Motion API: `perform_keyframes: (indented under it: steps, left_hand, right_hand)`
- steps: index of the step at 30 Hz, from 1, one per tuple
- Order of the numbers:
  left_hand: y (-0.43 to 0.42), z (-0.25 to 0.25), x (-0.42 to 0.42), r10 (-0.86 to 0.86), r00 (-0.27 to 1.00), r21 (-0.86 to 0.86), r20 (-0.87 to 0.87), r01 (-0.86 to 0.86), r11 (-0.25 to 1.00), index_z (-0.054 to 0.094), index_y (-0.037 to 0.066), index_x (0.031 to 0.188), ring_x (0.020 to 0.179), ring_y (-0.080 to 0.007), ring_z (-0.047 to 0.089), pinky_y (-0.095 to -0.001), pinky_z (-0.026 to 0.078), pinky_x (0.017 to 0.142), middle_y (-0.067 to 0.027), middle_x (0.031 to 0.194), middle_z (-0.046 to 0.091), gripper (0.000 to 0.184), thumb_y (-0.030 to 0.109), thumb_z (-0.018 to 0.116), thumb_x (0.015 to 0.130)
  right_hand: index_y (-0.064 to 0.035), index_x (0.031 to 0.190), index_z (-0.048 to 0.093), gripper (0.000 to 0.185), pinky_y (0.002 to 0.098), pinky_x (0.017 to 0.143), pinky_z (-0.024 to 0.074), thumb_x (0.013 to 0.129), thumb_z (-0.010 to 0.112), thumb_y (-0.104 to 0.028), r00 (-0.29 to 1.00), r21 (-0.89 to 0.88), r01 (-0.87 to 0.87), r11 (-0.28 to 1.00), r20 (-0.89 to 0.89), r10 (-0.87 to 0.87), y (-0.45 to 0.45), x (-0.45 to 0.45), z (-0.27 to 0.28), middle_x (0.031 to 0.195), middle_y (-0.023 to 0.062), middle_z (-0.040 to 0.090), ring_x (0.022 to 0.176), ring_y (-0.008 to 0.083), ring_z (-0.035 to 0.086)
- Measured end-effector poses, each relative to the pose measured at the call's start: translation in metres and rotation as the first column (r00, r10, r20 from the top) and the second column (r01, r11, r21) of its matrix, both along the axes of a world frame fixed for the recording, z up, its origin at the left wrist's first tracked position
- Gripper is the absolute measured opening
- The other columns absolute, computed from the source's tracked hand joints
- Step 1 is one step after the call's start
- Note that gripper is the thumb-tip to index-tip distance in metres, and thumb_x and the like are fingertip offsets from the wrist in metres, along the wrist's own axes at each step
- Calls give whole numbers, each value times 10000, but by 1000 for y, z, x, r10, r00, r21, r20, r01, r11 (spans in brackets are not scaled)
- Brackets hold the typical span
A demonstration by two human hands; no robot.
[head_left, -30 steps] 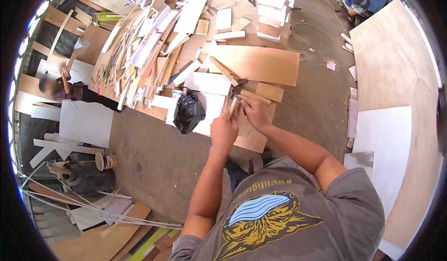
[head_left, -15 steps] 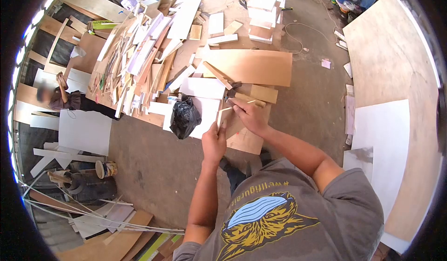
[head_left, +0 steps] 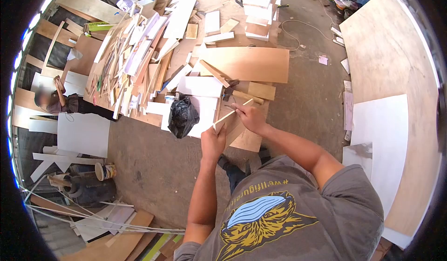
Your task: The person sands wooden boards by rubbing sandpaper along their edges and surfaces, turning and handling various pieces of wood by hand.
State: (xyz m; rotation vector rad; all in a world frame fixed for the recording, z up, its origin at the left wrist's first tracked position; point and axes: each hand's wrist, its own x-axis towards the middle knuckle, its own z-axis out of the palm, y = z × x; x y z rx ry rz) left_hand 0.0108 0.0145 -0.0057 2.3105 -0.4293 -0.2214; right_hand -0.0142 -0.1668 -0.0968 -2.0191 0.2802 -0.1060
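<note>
A thin wooden board (head_left: 234, 130) is held tilted over the near end of the worktable, its pale edge facing up. My left hand (head_left: 213, 142) is closed around its left end, thumb against the face. At its right part, my right hand (head_left: 252, 117) is closed on the board near the upper edge. A small thin dark thing shows at the right fingertips, too small to name. Left of the board lies a crumpled black plastic bag (head_left: 183, 117) on white panels (head_left: 204, 107). Just beyond my hands are wood offcuts (head_left: 261, 91) and a dark object (head_left: 228, 92) I cannot make out.
The worktable (head_left: 249, 142) carries a large pile of wood strips (head_left: 135, 58) on its left and a brown panel (head_left: 247, 63). Large sheets (head_left: 379, 130) lean at the right. Another person (head_left: 65, 100) stands at far left. A cable (head_left: 291, 21) lies on the floor.
The board has turned in my hands, so more of its pale edge shows. My right hand has moved slightly down and right. The view has shifted a little.
</note>
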Motion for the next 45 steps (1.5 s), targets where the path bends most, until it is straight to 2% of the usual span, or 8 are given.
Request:
perform_keyframes:
  steps: [5,11,20,26,29,35,41,45]
  left_hand:
    - [-4,4,-1,-50,998,-23,33,51,998,748,-25,1044,824,-378,756,-402,558,691,-268,840,716,224,173,715,943]
    - [0,-5,-1,1,999,-57,52,2,998,742,-33,1029,805,-383,752,-408,556,688,-268,826,712,210,157,702,948]
    - [3,-9,-1,1,997,-49,72,2,999,736,-56,1006,804,-382,754,-420,559,685,-274,819,712,221,150,705,933]
    - [1,-10,1,9,997,-76,74,-3,997,738,-56,1007,813,-385,754,-423,561,689,-276,821,712,225,151,714,924]
    - [2,-6,2,13,996,-24,89,-11,1000,740,-56,1020,816,-379,756,-418,561,695,-276,823,713,222,141,712,922]
    - [3,-5,4,14,998,-79,54,-10,997,733,-55,1051,838,-361,757,-409,558,732,-266,857,723,228,129,714,918]
    - [8,-3,4,49,999,-56,-22,-51,997,717,-54,1082,878,-354,740,-423,546,790,-251,935,730,243,110,732,903]
    - [12,-7,5,20,1000,-48,17,-20,999,714,-55,1084,898,-371,738,-424,544,800,-255,943,726,242,94,731,894]
  right_hand:
    - [-200,1329,690,340,467,826,572,1017,566,-250,924,102,-137,985,373,90,16,-12,43,1095,211,728,972,383,723]
    - [-89,1304,694,317,377,916,551,1021,584,-180,995,49,34,998,-91,-30,-7,4,-6,1195,187,718,1092,313,716]
    - [-106,1308,694,324,402,871,564,1030,557,-201,990,-9,23,1000,-137,-24,-10,6,-15,1150,219,718,1040,336,730]
    - [-116,1341,676,355,402,847,567,1030,543,-225,935,19,-39,999,353,30,12,-11,21,1114,215,730,990,318,744]
    - [-125,1351,672,352,396,883,560,1028,562,-214,985,44,79,996,-159,-71,-9,4,-15,1162,200,726,1047,312,734]
    - [-110,1345,674,335,380,928,554,1037,563,-178,965,37,-69,997,255,58,10,-4,13,1207,185,723,1115,272,721]
    - [-89,1346,671,337,362,953,544,1036,575,-181,990,57,138,989,22,-140,-24,25,-104,1248,163,718,1125,259,717]
    - [-83,1346,670,341,360,948,543,1036,563,-176,979,23,-72,997,193,67,-9,5,-35,1243,175,717,1118,277,716]
